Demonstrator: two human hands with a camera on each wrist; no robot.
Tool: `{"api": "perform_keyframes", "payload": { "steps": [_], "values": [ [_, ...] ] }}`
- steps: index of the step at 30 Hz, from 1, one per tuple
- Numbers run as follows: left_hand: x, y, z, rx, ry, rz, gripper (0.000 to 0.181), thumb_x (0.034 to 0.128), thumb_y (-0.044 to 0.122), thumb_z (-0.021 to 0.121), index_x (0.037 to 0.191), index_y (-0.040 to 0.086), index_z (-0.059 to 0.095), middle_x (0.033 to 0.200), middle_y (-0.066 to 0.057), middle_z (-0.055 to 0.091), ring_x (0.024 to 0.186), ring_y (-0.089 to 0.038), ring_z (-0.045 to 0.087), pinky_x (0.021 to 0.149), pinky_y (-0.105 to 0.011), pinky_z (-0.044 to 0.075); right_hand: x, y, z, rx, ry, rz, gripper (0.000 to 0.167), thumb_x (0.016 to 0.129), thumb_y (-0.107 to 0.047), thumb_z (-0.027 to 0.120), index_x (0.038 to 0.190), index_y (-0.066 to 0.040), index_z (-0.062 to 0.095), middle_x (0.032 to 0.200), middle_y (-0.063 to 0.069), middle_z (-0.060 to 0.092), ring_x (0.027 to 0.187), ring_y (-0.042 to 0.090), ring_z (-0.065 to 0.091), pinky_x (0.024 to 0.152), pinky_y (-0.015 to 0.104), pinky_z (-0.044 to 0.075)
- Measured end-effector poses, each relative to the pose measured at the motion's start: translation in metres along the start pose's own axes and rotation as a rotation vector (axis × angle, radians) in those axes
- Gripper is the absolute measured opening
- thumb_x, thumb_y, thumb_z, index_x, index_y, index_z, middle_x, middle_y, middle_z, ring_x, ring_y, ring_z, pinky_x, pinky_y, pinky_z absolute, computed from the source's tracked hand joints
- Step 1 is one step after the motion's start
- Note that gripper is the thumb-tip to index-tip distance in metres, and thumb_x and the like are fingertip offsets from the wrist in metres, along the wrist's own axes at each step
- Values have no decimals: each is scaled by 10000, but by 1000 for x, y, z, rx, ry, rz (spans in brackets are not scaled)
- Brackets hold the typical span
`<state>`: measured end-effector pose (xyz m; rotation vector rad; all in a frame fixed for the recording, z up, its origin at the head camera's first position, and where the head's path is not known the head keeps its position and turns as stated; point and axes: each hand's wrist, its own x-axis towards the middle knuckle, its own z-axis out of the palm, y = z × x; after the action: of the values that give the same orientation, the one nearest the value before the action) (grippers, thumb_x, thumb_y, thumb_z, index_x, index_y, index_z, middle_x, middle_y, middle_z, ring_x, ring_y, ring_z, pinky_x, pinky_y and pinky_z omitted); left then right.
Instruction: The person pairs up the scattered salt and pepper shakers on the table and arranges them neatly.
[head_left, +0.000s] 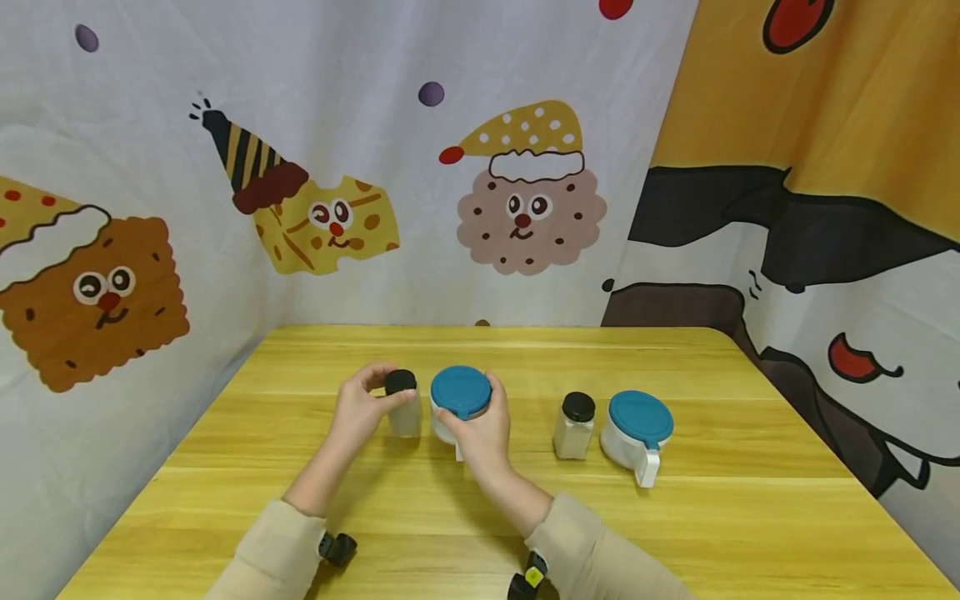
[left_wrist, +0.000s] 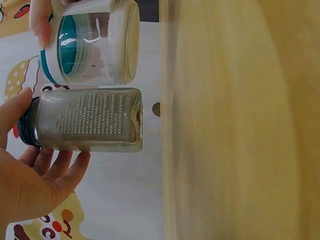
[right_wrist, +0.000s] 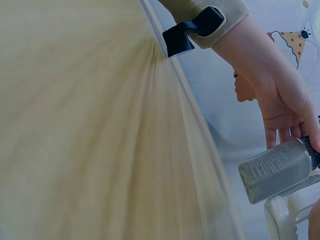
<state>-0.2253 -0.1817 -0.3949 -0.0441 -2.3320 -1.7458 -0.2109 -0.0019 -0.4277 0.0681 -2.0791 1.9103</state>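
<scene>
My left hand (head_left: 356, 410) grips a squarish glass jar (left_wrist: 90, 120) by its black lid, thumb on one side and fingers on the other. Fine printed text covers the jar's side in the left wrist view. Just right of it, my right hand (head_left: 483, 437) holds a round clear pot with a blue lid (head_left: 461, 390) and a white handle, thumb and fingers around its upper part. Both vessels appear raised off the table, upright and close together. The right wrist view shows the jar (right_wrist: 277, 170) in the left hand; the pot is mostly cut off there.
On the wooden table (head_left: 712, 533), to the right, stand a second black-lidded jar (head_left: 574, 437) with pale contents and a second blue-lidded pot (head_left: 637, 425), its handle toward me. A cartoon-printed curtain (head_left: 420, 292) hangs behind the table.
</scene>
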Motion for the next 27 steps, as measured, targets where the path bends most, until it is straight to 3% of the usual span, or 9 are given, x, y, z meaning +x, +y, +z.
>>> {"api": "perform_keyframes", "payload": {
  "steps": [27],
  "values": [
    [-7,1,0,29,-36,-15,482,758,176,831,1152,13,607,1107,-146,605,1063,-289,521,906,-458,414,-9,8,-3,-26,19,24,908,694,-183,863,1438,-82,352,1357,150,467,1191,351,485,950,563,383]
  ]
}}
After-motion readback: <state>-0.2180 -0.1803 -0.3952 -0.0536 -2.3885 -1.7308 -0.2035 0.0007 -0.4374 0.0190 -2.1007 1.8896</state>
